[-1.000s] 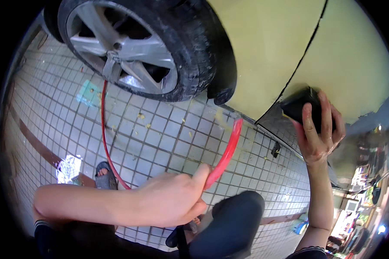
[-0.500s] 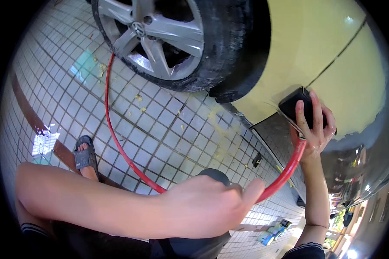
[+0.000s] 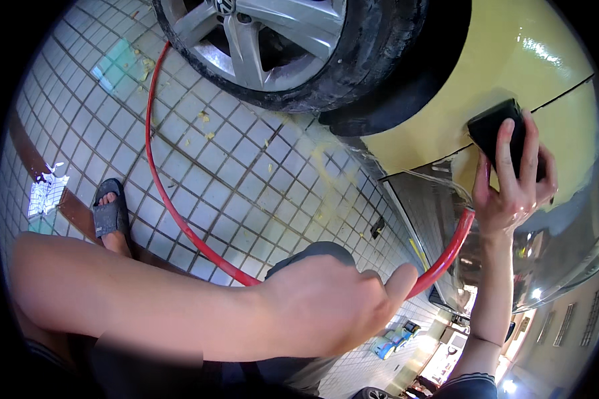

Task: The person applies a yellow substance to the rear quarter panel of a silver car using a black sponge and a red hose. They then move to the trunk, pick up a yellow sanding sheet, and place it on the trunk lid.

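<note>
Clearly mid-work: left hand curled round hose, water coming out; right hand gripping black block against yellow panel. Panel looks wet, glossy up top; amount left, can't tell.

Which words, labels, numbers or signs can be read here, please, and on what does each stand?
Wheel: round hub emblem, cut by the picture's edge; I name no brands.
Blue item: any print is too small.
Red hose, black block: no readable text.
</note>
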A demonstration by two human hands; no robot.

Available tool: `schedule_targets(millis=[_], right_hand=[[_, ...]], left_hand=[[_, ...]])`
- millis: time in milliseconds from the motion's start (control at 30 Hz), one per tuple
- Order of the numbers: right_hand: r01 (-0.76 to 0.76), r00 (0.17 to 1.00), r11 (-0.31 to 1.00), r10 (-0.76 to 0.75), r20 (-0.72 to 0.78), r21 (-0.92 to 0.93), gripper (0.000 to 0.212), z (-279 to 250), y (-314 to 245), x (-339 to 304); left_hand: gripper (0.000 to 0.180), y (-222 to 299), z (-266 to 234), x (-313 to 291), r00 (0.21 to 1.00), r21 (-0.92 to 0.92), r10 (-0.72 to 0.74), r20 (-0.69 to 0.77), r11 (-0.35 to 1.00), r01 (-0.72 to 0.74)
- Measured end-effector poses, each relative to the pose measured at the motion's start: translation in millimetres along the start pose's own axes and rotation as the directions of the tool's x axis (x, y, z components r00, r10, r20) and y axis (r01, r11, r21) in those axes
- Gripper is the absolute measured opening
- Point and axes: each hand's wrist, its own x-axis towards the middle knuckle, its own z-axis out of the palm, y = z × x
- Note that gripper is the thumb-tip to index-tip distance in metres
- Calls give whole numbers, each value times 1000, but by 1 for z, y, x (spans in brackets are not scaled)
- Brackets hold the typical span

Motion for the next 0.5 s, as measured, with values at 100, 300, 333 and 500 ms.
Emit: schedule_targets(millis=[100,300,333,500], right_hand=[[69,991,998,-70,111,10,57,4,1,-42],[73,996,997,-72,47,-5,55,2,1,-16],[30,999,999,-30,30,22,57,7,-2,-21],[31,998,998,-34,51,57,61,14,1,-52]], left_hand=[[30,-3,-4,1,1000,-27,18,-13,999,-19],[31,-1,-1,9,999,-81,8,47,997,-4],[32,-4,-2,11,996,-95,-10,92,995,18],[39,-9,-4,5,994,-126,-17,104,992,30]])
